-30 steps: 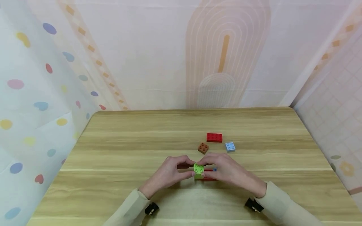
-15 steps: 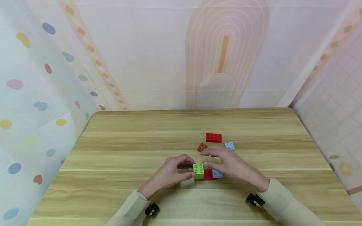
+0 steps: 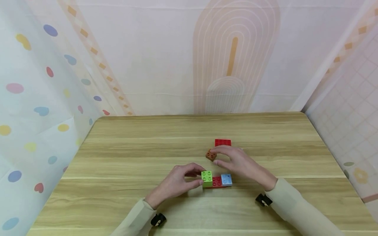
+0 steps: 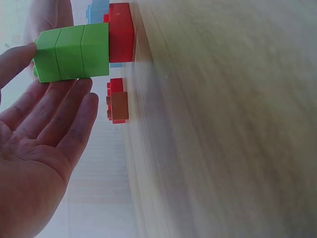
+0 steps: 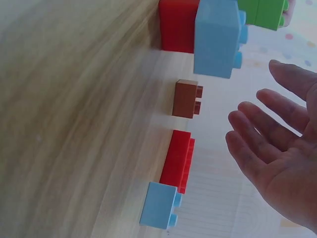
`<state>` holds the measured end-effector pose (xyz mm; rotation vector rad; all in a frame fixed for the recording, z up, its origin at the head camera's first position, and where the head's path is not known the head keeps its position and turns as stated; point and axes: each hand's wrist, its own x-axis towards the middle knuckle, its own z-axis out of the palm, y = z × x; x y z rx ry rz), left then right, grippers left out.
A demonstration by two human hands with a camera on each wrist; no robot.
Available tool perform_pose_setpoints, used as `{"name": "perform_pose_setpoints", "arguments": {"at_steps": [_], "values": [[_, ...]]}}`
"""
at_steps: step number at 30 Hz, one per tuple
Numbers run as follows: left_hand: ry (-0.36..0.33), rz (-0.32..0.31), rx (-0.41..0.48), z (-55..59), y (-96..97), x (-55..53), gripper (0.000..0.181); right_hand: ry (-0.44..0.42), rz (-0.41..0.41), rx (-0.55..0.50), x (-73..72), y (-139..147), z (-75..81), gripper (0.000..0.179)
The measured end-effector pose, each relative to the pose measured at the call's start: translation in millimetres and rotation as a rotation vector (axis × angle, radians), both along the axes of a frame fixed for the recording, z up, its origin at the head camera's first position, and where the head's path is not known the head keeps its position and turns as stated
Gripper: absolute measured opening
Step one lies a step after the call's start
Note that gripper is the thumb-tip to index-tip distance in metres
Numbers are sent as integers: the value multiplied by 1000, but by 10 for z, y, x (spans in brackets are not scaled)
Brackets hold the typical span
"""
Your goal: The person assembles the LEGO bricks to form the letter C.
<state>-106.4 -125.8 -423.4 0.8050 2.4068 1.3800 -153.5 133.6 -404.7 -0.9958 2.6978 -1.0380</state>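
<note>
My left hand (image 3: 184, 180) pinches a stack of three green bricks (image 4: 72, 53) between thumb and fingers. The stack stands on the left end of a red brick (image 3: 217, 181). A light blue brick (image 3: 226, 179) sits on that red brick's right end, with red studs showing between. My right hand (image 3: 236, 162) holds nothing; its fingers are spread and relaxed in the right wrist view. In the head view its fingertips overlap the edge of a loose brown brick (image 3: 211, 155), while the right wrist view shows them raised above the table bricks.
A loose red brick (image 3: 222, 142) lies behind the brown one, partly covered by my right hand. Beside it is a second light blue brick (image 5: 158, 205), hidden behind that hand in the head view. The wooden table (image 3: 141, 141) meets a patterned cloth backdrop (image 3: 159, 65).
My right hand has let go of the green stack and moved back toward the brown brick, uncovering the light blue brick on the red one. The left hand stays at the green stack.
</note>
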Motion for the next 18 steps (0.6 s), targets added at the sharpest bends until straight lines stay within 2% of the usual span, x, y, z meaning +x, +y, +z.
{"name": "perform_pose_setpoints", "arguments": {"at_steps": [18], "values": [[-18,9,-6,-2,-2,-5,31,-73,-16,94,-229,-128,-109,47]]}}
